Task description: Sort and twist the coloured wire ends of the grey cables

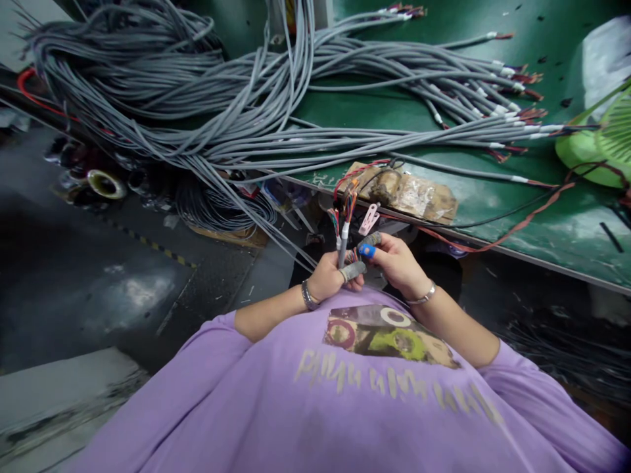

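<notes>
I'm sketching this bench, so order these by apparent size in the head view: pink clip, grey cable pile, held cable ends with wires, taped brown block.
1. Grey cable pile
2. Taped brown block
3. Held cable ends with wires, in the left hand
4. Pink clip

1. The grey cable stood near the view's centre, its white-banded end pointing to twelve o'clock.
2. Its orange wires fanned loose toward one o'clock.
3. A second cable end, multicoloured wires showing, sat just beside it at nine o'clock.
</notes>
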A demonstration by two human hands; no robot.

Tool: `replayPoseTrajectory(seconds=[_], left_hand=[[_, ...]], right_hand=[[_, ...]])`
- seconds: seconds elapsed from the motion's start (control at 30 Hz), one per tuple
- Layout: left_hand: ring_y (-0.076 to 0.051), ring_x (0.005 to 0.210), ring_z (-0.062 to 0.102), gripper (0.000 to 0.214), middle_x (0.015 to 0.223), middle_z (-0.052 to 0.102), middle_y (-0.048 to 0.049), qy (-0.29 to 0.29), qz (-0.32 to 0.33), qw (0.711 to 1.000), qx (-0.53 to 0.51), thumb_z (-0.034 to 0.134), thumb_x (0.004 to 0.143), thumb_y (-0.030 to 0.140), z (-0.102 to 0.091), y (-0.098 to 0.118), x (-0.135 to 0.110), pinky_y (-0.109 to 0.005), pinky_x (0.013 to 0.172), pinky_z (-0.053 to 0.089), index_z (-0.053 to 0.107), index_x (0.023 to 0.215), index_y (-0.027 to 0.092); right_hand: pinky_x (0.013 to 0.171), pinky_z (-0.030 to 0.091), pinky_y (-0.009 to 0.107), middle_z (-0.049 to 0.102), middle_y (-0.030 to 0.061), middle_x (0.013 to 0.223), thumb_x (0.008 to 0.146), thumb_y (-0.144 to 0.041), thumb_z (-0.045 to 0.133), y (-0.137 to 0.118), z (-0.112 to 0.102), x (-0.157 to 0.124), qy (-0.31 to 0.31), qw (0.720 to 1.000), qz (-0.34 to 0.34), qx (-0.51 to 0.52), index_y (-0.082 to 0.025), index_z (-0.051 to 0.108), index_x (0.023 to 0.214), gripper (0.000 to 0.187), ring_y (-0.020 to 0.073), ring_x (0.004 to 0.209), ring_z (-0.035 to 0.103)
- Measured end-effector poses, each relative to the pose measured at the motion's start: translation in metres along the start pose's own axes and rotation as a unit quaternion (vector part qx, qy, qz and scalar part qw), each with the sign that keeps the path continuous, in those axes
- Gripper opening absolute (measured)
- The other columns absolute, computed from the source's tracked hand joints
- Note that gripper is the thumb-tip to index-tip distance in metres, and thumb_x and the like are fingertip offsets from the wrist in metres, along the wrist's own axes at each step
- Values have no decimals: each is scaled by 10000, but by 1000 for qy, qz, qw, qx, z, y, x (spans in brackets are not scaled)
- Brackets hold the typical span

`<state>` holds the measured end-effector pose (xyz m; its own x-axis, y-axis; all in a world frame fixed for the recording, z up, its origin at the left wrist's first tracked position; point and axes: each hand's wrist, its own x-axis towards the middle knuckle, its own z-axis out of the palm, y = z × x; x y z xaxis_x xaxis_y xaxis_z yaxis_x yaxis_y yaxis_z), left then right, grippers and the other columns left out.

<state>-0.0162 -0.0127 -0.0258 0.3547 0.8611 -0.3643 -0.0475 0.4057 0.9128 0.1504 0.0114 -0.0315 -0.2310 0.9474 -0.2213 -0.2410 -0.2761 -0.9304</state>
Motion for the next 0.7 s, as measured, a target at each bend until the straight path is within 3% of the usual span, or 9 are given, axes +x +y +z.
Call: replayPoseTrajectory(seconds=[0.2,0.43,0.7], left_hand=[[-140,495,652,429,622,687,-31,69,35,994,-73,752,727,555,0,-5,1,-213,458,465,633,780,146],[-120,483,636,407,630,688,-32,51,42,996,-58,740,755,532,1,-7,1,-207,458,454,635,735,139],[-141,504,662,400,639,697,-33,102,55,990,-86,739,742,523,2,-10,6,-200,436,440,605,749,146]], right_hand=[[494,386,219,528,-53,534,607,-378,871,0,-4,2,19,995,41,94,-186,594,659,341,73,490,445],[492,379,236,588,-32,583,627,-441,880,0,7,-1,-35,997,37,57,-191,650,746,359,90,504,483],[506,355,234,546,-40,565,635,-346,859,4,13,-6,26,997,18,72,-187,642,660,271,82,520,433]])
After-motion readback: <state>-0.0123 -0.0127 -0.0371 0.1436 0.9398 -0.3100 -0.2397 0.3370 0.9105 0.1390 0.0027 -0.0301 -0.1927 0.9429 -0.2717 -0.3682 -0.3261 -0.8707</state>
